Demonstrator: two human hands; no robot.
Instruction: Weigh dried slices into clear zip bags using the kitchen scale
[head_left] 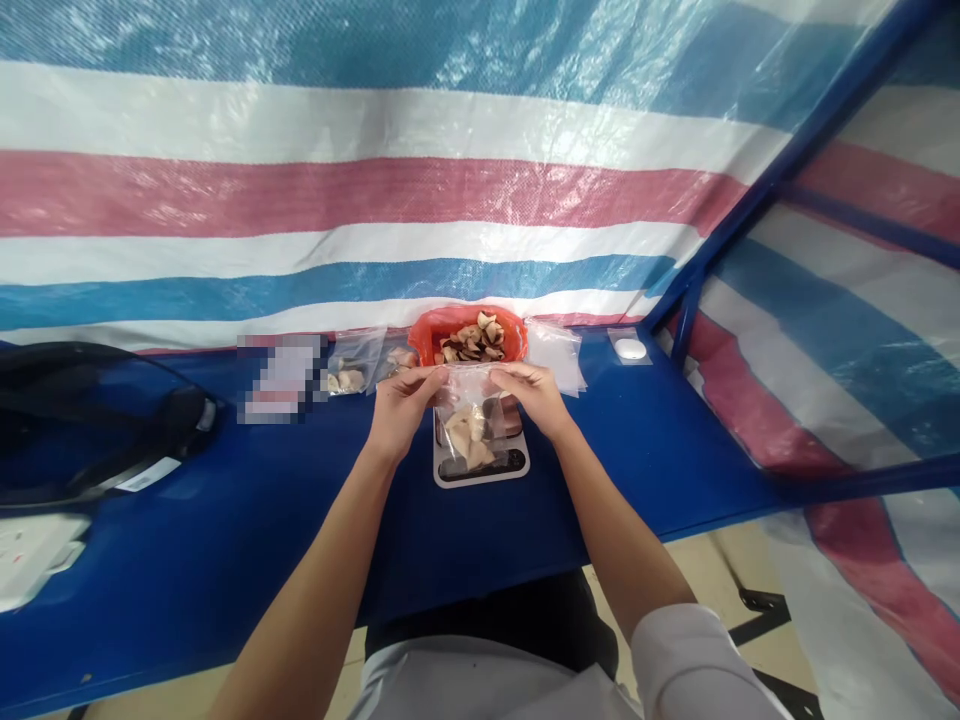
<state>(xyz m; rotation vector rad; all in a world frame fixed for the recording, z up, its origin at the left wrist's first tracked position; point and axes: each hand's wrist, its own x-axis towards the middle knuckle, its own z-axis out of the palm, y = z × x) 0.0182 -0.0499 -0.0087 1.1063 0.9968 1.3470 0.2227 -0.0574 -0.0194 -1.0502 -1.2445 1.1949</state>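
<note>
Between my hands hangs a clear zip bag [471,435] with several pale, dried-looking pieces in it. My left hand [403,400] pinches the bag's top edge on the left, and my right hand [534,392] pinches it on the right. Below the bag lies a white kitchen scale [480,479] with a dark front panel, partly covered by the bag. Just behind my hands stands a red plastic bag [427,328], open at the top, full of brown and cream dried pieces [480,340].
Left of the red bag lie filled clear bags [349,378] and a blurred-out flat item [281,380]. To its right are a stack of flat clear bags [556,352] and a white round object [630,348]. A black strap [112,480] and a white power strip [37,555] occupy the blue table's left end.
</note>
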